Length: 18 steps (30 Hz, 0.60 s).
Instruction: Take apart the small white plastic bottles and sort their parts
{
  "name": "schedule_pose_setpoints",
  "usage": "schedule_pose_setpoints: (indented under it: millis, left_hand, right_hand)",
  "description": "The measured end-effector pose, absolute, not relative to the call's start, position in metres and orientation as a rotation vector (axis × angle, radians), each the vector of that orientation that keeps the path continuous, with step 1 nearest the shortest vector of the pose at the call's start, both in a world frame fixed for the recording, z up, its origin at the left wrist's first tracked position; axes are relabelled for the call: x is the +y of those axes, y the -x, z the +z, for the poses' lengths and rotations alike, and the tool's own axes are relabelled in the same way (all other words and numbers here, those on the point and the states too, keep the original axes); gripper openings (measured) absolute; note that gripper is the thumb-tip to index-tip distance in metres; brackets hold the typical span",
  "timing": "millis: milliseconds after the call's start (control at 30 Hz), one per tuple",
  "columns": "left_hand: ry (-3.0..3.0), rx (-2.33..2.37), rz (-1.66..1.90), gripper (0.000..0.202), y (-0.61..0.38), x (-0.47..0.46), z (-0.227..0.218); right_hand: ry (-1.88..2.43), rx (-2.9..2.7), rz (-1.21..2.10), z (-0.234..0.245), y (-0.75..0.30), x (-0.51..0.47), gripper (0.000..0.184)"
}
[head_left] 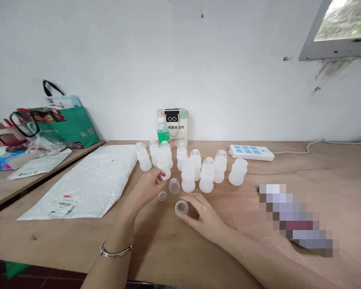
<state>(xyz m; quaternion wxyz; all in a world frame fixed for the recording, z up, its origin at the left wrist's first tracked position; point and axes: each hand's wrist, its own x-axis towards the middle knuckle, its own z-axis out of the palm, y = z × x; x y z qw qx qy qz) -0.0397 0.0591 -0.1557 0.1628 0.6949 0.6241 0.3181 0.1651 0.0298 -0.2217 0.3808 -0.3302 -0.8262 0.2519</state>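
Note:
My right hand (203,214) holds a translucent bottle collar ring (177,212) between thumb and fingers, low over the table. My left hand (149,184) is closed, its fingertips pinched in front of a white baby bottle (163,160); whether anything small sits between them cannot be made out. Between the hands lie a clear domed cap (174,186) and a small clear disc (162,196). Several more white, wavy-sided baby bottles, such as one bottle (188,176), stand upright behind, topped with clear domes. At the right end, one bottle (238,172) has no dome.
A white plastic mailer (87,180) lies at left. Behind the bottles stand a green-labelled drink bottle (162,131) and a paper bag (180,120). A power strip (252,152) and a pixelated object (295,220) lie at right. A green bag (69,126) stands far left.

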Motion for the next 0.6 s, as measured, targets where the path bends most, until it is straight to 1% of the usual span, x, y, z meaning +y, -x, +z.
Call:
schedule_pose_setpoints:
  millis: [67,100,167,233,267,300,400,500,533,600]
  left_hand:
    - [-1.940,1.724,1.116,0.028,0.023,0.061,-0.151]
    - [-1.944,1.697,1.161,0.032,0.014,0.062,-0.151]
    - [-1.967,1.620,1.166,0.042,-0.004,0.067,-0.152]
    - [-1.997,1.590,1.114,0.055,-0.017,0.072,-0.157]
    - [-2.000,1.599,1.101,0.057,-0.021,0.075,-0.159]
    - [-1.997,1.613,1.097,0.057,-0.023,0.077,-0.160]
    - [-1.975,1.629,1.184,0.044,-0.020,0.078,-0.158]
    - [-1.900,1.529,1.445,0.040,-0.011,0.070,-0.150]
    - [-1.845,1.454,1.510,0.039,-0.009,0.066,-0.148]
    - [-1.721,1.270,1.480,0.037,-0.008,0.058,-0.145]
  right_hand:
    - [0.818,-2.078,0.642,-0.215,-0.168,0.026,0.025]
    - [0.803,-2.070,0.638,-0.212,-0.170,0.024,0.021]
    - [0.771,-2.057,0.626,-0.209,-0.173,0.023,0.016]
    - [0.747,-2.030,0.614,-0.208,-0.176,0.022,0.015]
    - [0.736,-2.012,0.609,-0.207,-0.178,0.023,0.015]
    - [0.723,-1.991,0.607,-0.207,-0.179,0.023,0.015]
    - [0.669,-1.898,0.599,-0.207,-0.180,0.023,0.013]
    - [0.649,-1.750,0.542,-0.209,-0.182,0.022,0.009]
    - [0.663,-1.693,0.520,-0.209,-0.183,0.022,0.011]
    - [0.723,-1.594,0.516,-0.210,-0.185,0.023,0.018]
